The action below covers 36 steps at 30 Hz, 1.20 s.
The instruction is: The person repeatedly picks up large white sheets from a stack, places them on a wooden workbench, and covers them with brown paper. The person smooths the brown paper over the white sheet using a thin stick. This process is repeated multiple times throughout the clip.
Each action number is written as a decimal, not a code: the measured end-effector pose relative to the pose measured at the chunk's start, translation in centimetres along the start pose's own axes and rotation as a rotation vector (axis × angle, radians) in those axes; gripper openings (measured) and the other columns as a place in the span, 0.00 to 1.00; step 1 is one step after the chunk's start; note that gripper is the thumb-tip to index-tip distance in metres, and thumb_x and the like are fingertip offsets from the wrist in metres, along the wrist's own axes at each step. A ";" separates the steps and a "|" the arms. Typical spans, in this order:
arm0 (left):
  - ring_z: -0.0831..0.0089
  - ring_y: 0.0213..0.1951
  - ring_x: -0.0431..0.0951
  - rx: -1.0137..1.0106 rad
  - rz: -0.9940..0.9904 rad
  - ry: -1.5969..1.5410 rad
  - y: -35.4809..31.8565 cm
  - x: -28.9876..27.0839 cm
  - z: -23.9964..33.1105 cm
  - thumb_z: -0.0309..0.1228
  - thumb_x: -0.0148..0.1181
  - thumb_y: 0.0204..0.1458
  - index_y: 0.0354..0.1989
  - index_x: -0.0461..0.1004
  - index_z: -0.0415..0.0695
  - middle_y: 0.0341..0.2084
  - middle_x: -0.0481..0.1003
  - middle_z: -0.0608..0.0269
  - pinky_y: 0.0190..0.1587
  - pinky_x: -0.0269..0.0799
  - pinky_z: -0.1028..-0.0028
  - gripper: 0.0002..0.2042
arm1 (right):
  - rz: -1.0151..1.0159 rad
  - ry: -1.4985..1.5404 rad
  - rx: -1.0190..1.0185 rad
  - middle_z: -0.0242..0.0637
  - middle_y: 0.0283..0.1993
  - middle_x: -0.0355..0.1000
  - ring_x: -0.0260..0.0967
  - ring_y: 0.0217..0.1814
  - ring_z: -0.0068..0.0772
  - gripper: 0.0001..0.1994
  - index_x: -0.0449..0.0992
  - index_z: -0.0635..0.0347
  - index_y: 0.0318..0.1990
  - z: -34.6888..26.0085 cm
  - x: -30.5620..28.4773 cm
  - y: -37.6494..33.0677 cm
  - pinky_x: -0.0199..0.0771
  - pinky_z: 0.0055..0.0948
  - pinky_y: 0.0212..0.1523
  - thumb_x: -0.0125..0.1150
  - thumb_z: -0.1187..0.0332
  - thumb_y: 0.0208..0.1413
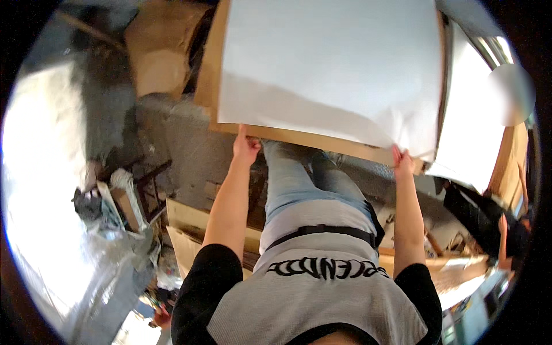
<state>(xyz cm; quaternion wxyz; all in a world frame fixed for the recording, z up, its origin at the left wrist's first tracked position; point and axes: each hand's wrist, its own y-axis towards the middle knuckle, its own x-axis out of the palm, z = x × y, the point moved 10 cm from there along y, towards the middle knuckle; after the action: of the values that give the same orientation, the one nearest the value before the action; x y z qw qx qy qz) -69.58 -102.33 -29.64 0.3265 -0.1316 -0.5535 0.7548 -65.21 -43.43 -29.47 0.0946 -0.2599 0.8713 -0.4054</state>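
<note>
The person stood over a large brown cardboard board point(299, 137) with a big white sheet point(328, 69) laid on top of it, both reaching away from the body toward the top of the view. The left hand point(245, 146) was closed on the near edge of the board at its left corner, thumb side up, fingers tucked under where they could not be seen. The right hand point(402, 161) pinched the near right corner, where the sheet's edge met the board; whether it held both layers or only the sheet could not be told. The likeliest trouble looked to be the sheet sliding or peeling off the board, since it seemed to lie loose and its near edge ran at a slant across the cardboard, leaving a brown strip showing that widened toward the left. A tilt of the board, or a pull from one hand alone, could skew it further or crease the thin paper at the pinched corner. The board itself was wide and held only at two corners, so it might sag or twist. The sheet looked smooth, matte and unmarked, shaded along its lower part. Beyond the right edge another white panel point(468, 115) leaned near by. Below, crumpled clear plastic wrap point(109, 241) and flat cardboard pieces point(190, 221) lay on the floor near the person's feet, a possible thing to trip on.
</note>
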 end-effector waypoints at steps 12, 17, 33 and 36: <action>0.76 0.16 0.60 0.032 0.027 -0.080 1.2 -0.7 -0.4 0.42 0.52 0.51 0.31 0.62 0.47 0.17 0.61 0.67 0.17 0.54 0.74 0.12 | 0.057 -0.158 -0.108 0.60 0.44 0.63 0.67 0.45 0.49 0.13 0.53 0.74 0.42 -1.1 -6.3 -3.8 0.77 0.31 0.40 0.35 0.69 0.59; 0.76 0.16 0.61 0.042 0.019 -0.115 2.0 -1.0 -0.2 0.41 0.53 0.50 0.29 0.62 0.46 0.16 0.62 0.67 0.16 0.56 0.75 0.12 | 0.078 -0.197 -0.130 0.58 0.44 0.63 0.67 0.45 0.48 0.14 0.55 0.75 0.42 -1.6 -7.0 -3.8 0.77 0.30 0.41 0.34 0.68 0.59; 0.77 0.14 0.62 0.210 0.064 -0.061 1.2 -1.6 2.2 0.40 0.53 0.50 0.26 0.64 0.44 0.15 0.64 0.66 0.13 0.55 0.78 0.13 | 0.074 -0.214 0.090 0.49 0.46 0.65 0.68 0.44 0.41 0.15 0.58 0.71 0.45 2.0 -8.6 -2.2 0.75 0.25 0.34 0.39 0.65 0.58; 0.79 0.14 0.58 0.159 0.015 -0.136 1.2 -1.1 2.2 0.38 0.52 0.50 0.28 0.65 0.45 0.17 0.65 0.68 0.13 0.52 0.80 0.10 | 0.245 -0.279 0.151 0.47 0.51 0.62 0.70 0.40 0.40 0.17 0.59 0.70 0.47 2.4 -8.1 -4.6 0.74 0.25 0.30 0.43 0.65 0.57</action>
<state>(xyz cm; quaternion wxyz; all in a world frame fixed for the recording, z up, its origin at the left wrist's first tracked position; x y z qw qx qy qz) -70.41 -104.84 -30.12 0.2920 -0.0576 -0.5116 0.8060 -55.74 -43.16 -27.94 0.2823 -0.1979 0.8419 -0.4151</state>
